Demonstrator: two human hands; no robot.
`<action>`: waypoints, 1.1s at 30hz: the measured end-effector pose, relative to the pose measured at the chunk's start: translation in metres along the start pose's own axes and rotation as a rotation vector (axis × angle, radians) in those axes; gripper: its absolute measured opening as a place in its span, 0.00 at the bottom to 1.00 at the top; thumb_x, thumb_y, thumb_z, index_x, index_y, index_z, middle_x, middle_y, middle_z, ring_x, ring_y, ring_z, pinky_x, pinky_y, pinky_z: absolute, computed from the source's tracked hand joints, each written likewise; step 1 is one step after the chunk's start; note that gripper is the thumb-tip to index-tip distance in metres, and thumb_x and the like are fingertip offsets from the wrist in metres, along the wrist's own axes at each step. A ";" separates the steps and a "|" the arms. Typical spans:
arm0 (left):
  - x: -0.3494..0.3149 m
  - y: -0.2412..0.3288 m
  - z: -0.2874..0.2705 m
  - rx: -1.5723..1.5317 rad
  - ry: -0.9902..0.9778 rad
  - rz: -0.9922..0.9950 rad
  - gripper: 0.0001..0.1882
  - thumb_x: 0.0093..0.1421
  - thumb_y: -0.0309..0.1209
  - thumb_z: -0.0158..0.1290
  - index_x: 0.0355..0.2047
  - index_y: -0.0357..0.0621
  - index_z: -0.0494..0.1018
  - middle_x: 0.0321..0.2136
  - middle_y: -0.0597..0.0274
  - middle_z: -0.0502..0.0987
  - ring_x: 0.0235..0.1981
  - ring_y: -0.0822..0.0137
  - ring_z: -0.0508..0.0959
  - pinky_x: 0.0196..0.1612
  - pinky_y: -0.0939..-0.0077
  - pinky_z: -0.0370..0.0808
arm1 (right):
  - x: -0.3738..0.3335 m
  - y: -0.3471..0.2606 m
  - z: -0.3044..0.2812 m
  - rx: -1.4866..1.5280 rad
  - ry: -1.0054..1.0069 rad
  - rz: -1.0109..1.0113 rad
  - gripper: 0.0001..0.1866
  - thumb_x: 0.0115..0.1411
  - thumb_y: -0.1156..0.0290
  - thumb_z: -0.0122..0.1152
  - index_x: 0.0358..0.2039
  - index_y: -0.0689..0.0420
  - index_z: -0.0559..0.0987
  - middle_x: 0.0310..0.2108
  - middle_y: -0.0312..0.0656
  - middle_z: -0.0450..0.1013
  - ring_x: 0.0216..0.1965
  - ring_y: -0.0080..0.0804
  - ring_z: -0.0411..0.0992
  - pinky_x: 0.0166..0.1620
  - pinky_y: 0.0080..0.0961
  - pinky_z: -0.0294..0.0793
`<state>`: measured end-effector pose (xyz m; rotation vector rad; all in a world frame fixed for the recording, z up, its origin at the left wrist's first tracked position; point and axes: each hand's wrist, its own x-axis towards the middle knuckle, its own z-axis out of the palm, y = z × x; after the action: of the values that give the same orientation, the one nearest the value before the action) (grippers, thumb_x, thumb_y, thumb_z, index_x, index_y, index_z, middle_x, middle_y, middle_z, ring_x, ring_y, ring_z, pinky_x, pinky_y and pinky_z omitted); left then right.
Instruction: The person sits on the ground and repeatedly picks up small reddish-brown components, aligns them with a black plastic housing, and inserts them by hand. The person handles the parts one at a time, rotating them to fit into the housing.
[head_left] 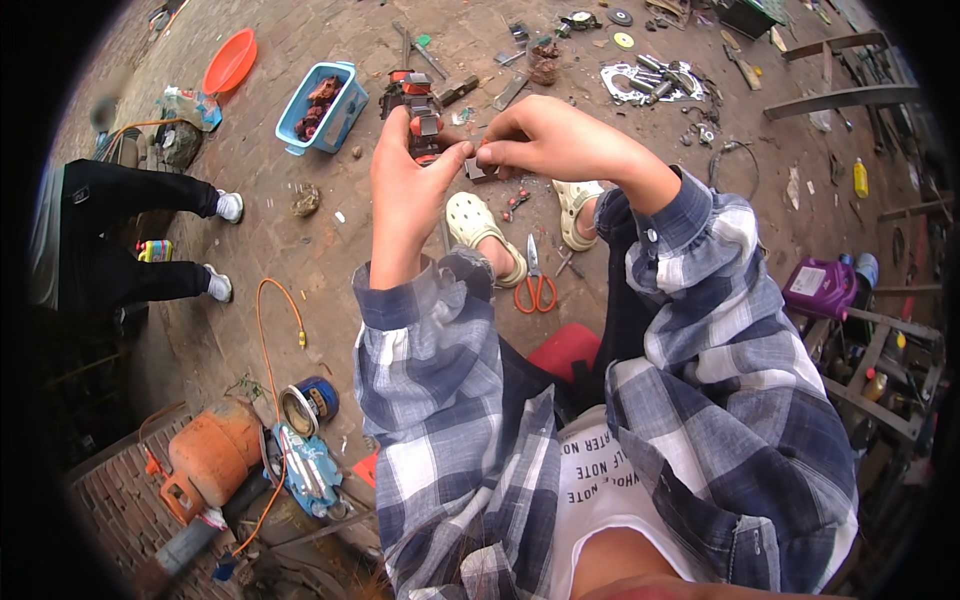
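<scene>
Both my hands are raised close together in front of my feet. My left hand (pixel 408 185) is curled, its thumb reaching toward my right fingertips; its lower fingers and whatever they hold are hidden. My right hand (pixel 560 148) is closed in a pinch around something too small to name, with a speck of red at the fingertips. Just under them shows a grey metal block (pixel 480 172); I cannot tell whether it is held or lies lower. Beside my left fingers runs a row of red and grey metal parts (pixel 409 95). Orange-handled scissors (pixel 535 285) lie between my feet.
A blue basin (pixel 345 115) holds reddish-brown pieces. Left of it are an orange basin (pixel 231 61) and a person in dark trousers (pixel 140 190). An orange cable (pixel 262 330) and gas cylinder (pixel 215 440) lie lower left. A purple jug (pixel 820 288) stands near metal frames.
</scene>
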<state>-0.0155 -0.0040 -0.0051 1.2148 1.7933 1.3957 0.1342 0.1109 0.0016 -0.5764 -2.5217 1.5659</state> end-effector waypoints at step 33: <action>-0.003 0.002 0.000 -0.382 -0.084 -0.044 0.19 0.52 0.29 0.62 0.41 0.40 0.66 0.30 0.69 0.71 0.31 0.78 0.70 0.33 0.83 0.69 | 0.000 -0.011 -0.002 0.561 0.394 -0.132 0.15 0.65 0.65 0.51 0.41 0.64 0.79 0.37 0.40 0.77 0.37 0.22 0.74 0.38 0.19 0.74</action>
<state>-0.0131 -0.0066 -0.0038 1.0083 1.4048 1.5493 0.1318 0.1082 0.0124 -0.5533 -1.7004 1.7881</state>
